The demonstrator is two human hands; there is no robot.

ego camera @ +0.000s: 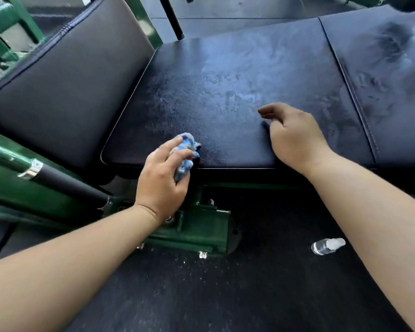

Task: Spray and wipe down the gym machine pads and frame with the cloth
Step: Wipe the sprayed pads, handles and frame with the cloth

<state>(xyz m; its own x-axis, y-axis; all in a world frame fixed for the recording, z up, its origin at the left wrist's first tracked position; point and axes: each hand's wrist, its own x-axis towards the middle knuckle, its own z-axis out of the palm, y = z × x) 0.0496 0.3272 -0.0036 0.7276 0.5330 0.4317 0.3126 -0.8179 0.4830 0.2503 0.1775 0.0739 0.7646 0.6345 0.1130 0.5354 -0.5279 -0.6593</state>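
We are wiping, as we judge it: our left hand (161, 180) is gripping the bunched cloth (186, 149), fingers curled round it, at the near edge of the pad (177, 111), wet streaks (237, 87) lying beyond. Right of that grip our right hand (295, 137) is resting on the pad, loosely bent, holding nothing; the bottle (327, 246) is lying on the floor (225, 295) below it. Next we are needing strokes out across the streaks, then the frame (201, 228) beneath the left wrist.
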